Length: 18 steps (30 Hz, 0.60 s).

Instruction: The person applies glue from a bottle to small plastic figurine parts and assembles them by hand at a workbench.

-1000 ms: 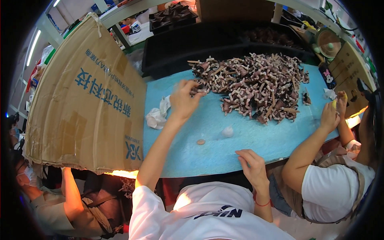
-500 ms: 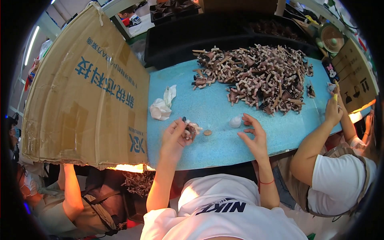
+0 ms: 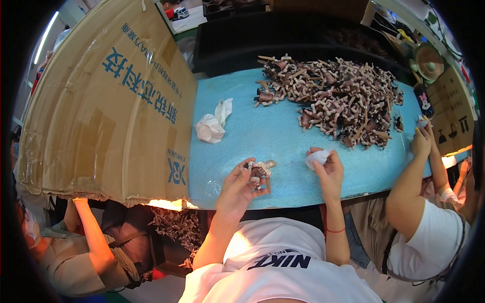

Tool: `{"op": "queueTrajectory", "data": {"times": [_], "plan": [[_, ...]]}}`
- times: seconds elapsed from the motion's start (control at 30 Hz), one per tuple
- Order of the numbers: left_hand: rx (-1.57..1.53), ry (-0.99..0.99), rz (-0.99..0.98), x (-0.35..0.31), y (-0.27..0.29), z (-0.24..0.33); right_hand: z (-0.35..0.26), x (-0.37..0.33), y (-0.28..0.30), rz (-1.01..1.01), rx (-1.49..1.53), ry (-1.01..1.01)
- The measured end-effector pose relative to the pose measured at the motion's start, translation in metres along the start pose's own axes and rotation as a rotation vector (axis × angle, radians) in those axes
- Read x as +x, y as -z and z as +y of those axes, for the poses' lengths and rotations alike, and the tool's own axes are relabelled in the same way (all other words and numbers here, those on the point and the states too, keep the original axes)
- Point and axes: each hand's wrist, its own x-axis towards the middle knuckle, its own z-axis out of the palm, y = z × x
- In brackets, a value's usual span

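Note:
My left hand (image 3: pixel 233 192) is closed around a small toy figurine (image 3: pixel 259 171) with a brown body, pale limbs and a dark part near my fingertips. It is held just above the near part of the blue table top (image 3: pixel 283 134). To its right, my right hand (image 3: pixel 331 174) pinches a wad of white tissue (image 3: pixel 317 158) between thumb and fingers. The two hands are apart, and the wad does not touch the figurine. Beyond them lies a large heap of similar figurines (image 3: pixel 338 101) in brown, black and pale pink.
Crumpled white tissue (image 3: pixel 211 128) lies at the left, beside a tall cardboard box (image 3: pixel 106 111). Black bins (image 3: pixel 227 45) stand behind the heap. At right are a co-worker's hands (image 3: pixel 422 141), a smaller carton (image 3: pixel 451 108) and a fan (image 3: pixel 428 63).
My right hand has closed on the white wad, which lay on the table beside it. My left hand has moved right and nearer with the figurine. The small tan disc no longer shows on the table.

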Motion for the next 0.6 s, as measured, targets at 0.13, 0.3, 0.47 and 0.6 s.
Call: {"op": "queueTrajectory", "data": {"times": [0.13, 0.3, 0.47, 0.6], "plan": [[0.062, -0.029, 0.032, -0.003, -0.011, -0.005, -0.019, -0.011, 0.002, -0.022, 0.199, -0.148], [0.194, -0.072, 0.018, -0.008, -0.018, -0.008, -0.029, -0.029, 0.007, -0.009, 0.147, -0.127], [0.232, -0.063, 0.088, -0.010, -0.020, -0.017, -0.047, -0.043, 0.010, 0.044, 0.101, -0.125], [0.003, -0.005, 0.019, -0.011, -0.013, -0.024, -0.057, -0.047, 0.008, 0.081, 0.232, -0.150]]}}
